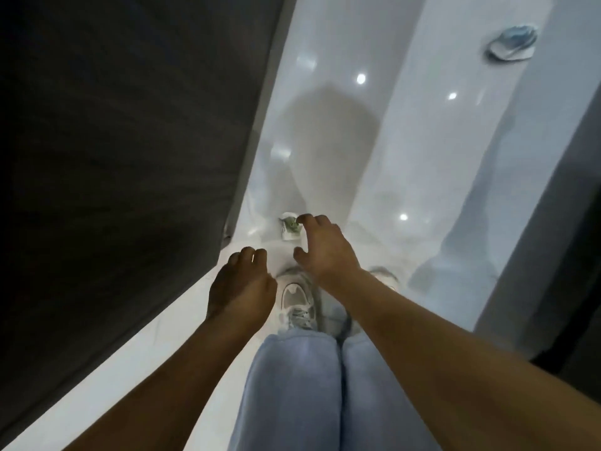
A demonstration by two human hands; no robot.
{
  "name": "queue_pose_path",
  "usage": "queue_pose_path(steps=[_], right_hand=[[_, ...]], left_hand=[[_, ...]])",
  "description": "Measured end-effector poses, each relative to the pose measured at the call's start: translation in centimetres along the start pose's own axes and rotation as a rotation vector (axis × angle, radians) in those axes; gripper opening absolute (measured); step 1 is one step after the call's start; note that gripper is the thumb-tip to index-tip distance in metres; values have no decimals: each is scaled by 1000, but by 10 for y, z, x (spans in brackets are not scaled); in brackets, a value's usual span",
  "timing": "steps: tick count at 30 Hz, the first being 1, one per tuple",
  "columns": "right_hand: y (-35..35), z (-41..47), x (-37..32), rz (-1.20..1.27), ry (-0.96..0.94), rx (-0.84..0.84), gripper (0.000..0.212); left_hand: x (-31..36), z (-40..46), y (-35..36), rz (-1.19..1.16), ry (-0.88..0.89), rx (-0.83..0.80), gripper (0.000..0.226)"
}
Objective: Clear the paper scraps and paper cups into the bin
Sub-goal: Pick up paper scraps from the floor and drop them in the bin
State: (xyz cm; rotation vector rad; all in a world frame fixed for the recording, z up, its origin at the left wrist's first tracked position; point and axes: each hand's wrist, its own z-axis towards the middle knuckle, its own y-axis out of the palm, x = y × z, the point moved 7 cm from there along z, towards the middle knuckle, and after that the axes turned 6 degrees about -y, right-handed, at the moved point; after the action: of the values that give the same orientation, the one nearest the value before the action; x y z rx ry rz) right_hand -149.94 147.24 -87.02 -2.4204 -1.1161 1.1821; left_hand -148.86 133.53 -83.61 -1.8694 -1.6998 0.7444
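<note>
Right hand (325, 252) low over glossy white floor (374, 131), fingers spread and curved, fingertips at a small white-and-green paper scrap (289, 226) lying flat near dark wall panel (123, 151); actual contact impossible to tell through blur. Left hand (242, 284) just beside, fingers loosely curled, holding nothing. White sneaker (297, 301) below hands. Light object (512, 43) far off on floor.

A glossy white floor (406, 151) runs beside a dark wood-grain panel (123, 151), with a grey-white sneaker (297, 301) below pale blue trousers (302, 392).
</note>
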Motion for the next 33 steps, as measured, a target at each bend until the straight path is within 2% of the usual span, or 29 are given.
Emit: queue_pose_path(steps=[7, 10, 14, 20, 24, 26, 30, 33], right_hand=[[61, 66, 35, -10, 28, 52, 42], [65, 66, 45, 13, 44, 80, 28], [53, 42, 46, 112, 87, 98, 25], [3, -23, 13, 243, 108, 90, 34], [-48, -80, -23, 276, 91, 101, 31], [-72, -106, -40, 297, 104, 91, 28], [-115, -147, -71, 270, 168, 88, 21], [-147, -171, -91, 316, 215, 108, 18]], left_hand=[[-18, 47, 54, -9, 7, 13, 51], [-13, 53, 56, -68, 7, -7, 51], [5, 45, 42, -109, 24, -27, 54], [38, 2, -9, -187, 157, -60, 68], [56, -41, -53, -234, 214, -97, 77], [64, -64, -79, -256, 257, -106, 73], [79, -106, -133, -328, 347, -129, 49], [88, -128, -170, -312, 382, -145, 52]])
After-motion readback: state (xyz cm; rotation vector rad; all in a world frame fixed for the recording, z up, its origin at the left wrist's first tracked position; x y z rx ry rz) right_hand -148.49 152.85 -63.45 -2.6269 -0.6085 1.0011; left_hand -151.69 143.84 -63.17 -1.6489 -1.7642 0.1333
